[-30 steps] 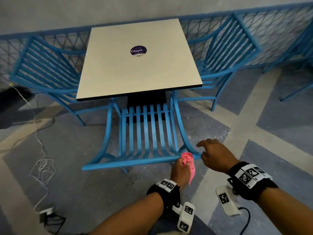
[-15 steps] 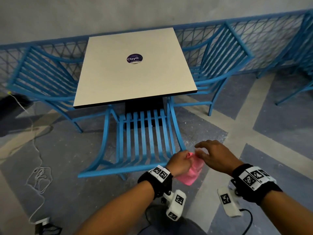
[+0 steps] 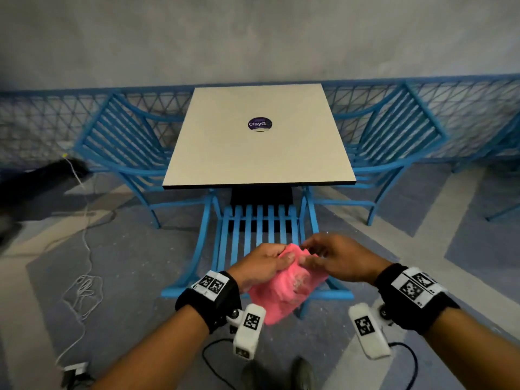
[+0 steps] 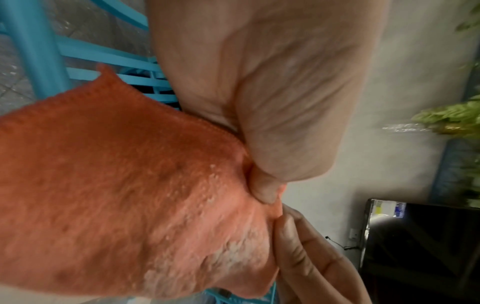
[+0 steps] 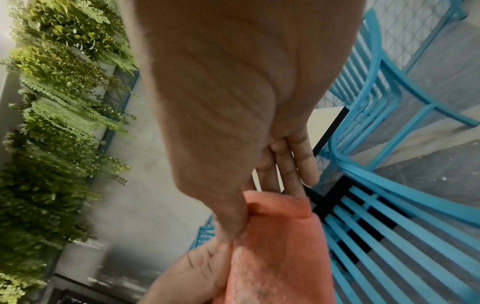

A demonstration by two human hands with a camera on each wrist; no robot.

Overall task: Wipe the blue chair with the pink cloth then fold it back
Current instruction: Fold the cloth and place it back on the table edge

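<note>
The pink cloth point(image 3: 287, 285) hangs in the air above the back rail of the nearest blue chair point(image 3: 260, 229), which is tucked under the table. My left hand point(image 3: 266, 263) pinches the cloth's top edge between thumb and fingers. My right hand point(image 3: 332, 256) pinches the same top edge just to the right. In the left wrist view the cloth point(image 4: 124, 195) shows pale dusty patches below my left thumb point(image 4: 283, 131). In the right wrist view the cloth point(image 5: 280, 246) droops from my right fingers point(image 5: 298, 162), with the chair's slats point(image 5: 389, 236) behind it.
A square white table point(image 3: 259, 147) with a round purple sticker point(image 3: 260, 124) stands ahead. Two more blue chairs point(image 3: 126, 153) point(image 3: 394, 144) flank it by a blue mesh fence point(image 3: 33, 122). A white cable point(image 3: 81, 288) lies on the floor at left. My shoes point(image 3: 281, 374) show below.
My left hand lifted the bunched cloth off the chair's back rail. My right hand came in and took its top edge. The cloth now hangs spread between both hands.
</note>
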